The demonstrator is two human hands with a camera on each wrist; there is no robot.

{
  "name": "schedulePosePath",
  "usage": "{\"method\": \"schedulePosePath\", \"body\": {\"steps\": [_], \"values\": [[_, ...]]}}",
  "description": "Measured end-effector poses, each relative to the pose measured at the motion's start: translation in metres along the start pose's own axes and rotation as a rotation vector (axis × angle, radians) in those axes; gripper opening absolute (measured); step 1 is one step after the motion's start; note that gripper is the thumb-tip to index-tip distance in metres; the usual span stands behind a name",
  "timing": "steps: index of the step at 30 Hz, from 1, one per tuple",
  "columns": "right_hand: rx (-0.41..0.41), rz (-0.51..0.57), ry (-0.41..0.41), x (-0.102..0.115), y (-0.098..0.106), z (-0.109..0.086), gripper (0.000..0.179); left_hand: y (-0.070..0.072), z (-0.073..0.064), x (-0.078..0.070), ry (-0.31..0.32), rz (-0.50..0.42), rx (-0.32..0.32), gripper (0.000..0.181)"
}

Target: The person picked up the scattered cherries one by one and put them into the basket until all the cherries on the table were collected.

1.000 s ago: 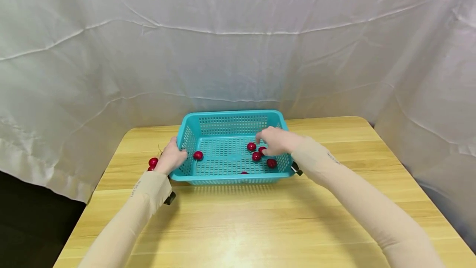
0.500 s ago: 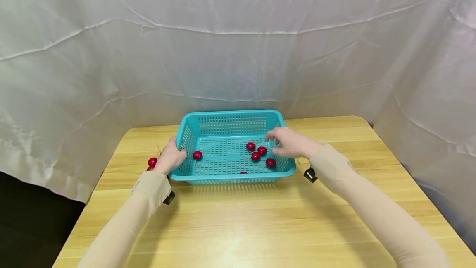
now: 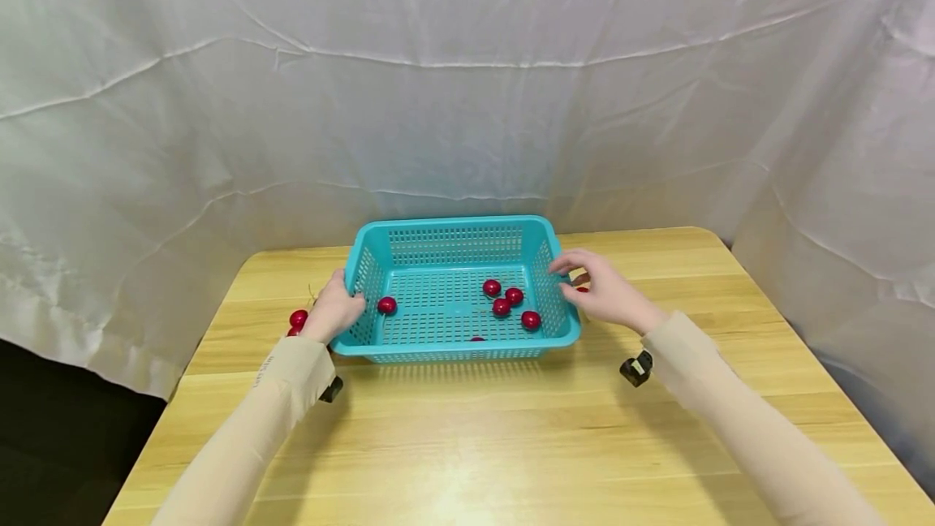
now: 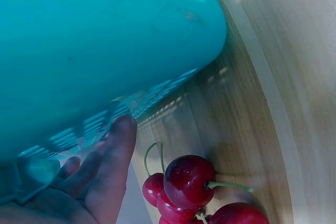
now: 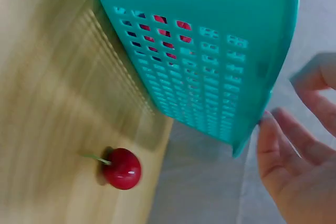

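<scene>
On table, head view: turquoise basket gripped at rim by left hand; right hand loosely curved at opposite end, nothing held. Left wrist: basket prob light, kinda stiff, rim best gripped. Right wrist: cherry outside, likely slick.

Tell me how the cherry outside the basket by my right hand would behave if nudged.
The cherry would probably roll: it looks nearly round. Its surface looks glossy, so it could be slippery. The thin stem might make the roll uneven.

basket on table | cherries inside | more cherries left of it | one cherry right | curtain behind
</scene>
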State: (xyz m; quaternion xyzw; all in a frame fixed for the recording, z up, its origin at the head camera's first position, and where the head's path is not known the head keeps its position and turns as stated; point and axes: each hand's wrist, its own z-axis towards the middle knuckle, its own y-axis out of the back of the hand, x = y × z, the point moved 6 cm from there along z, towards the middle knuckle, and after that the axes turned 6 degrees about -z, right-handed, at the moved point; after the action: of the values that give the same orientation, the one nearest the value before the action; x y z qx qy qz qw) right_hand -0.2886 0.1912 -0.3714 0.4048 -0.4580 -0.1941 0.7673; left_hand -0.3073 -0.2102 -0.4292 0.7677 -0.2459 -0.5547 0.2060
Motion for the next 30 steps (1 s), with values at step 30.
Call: {"method": "schedulePosePath", "body": {"steps": [30], "values": [[0.184,-0.298,-0.206,-0.055,-0.030,-0.018,0.062,-0.001,0.001,0.002,-0.023,0.002,-0.008,0.063]]}}
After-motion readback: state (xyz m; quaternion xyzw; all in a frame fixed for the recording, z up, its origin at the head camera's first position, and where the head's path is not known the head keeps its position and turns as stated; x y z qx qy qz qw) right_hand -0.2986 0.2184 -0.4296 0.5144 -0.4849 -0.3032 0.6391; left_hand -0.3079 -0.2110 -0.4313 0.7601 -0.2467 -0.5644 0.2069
